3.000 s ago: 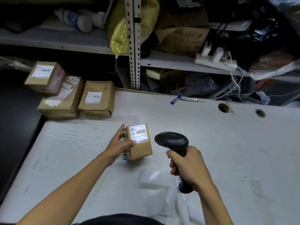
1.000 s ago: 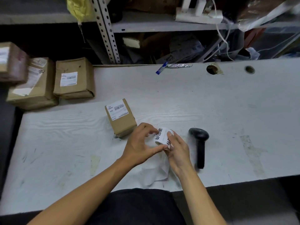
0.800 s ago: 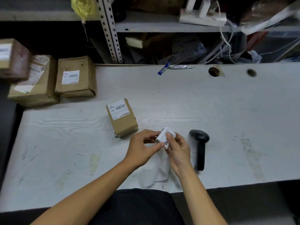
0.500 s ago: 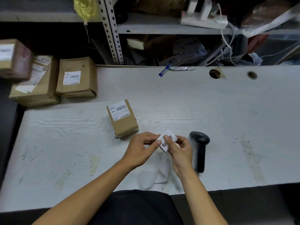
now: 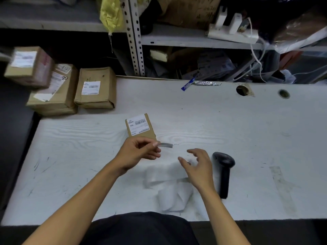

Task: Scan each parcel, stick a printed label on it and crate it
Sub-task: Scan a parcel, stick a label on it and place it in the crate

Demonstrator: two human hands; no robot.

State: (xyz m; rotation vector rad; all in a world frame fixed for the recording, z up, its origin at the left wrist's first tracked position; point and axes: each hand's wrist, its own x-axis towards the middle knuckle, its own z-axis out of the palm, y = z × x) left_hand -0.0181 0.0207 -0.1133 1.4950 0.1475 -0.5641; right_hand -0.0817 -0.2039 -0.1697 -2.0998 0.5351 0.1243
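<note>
1. A small brown parcel (image 5: 141, 127) is seen standing on the white table (image 5: 230, 131), near the middle, with a white barcode label on its upper face.
2. The left hand (image 5: 137, 153) is held just in front of the parcel; a peeled label (image 5: 165, 145), seen edge-on and blurred, is pinched in its grip between thumb and fingertips.
3. Whether the left hand touches the parcel cannot be told.
4. The right hand (image 5: 197, 165) is held with its grip released, fingers spread and loosely bent, over a strip of white backing paper (image 5: 166, 175).
5. Some dark print is glimpsed under the right palm, but it is too small to be read.
6. The backing paper is crumpled on the table and trails towards the near edge.
7. A black handheld scanner (image 5: 223, 171) is laid flat on the table just to the right of the right hand, apart from it.
8. Three more brown parcels (image 5: 95, 87) are gathered at the far left corner of the table, each bearing a white label.
9. Cluttered metal shelving (image 5: 134, 36) is seen behind the table, with a white power strip (image 5: 231, 33) on one shelf.
</note>
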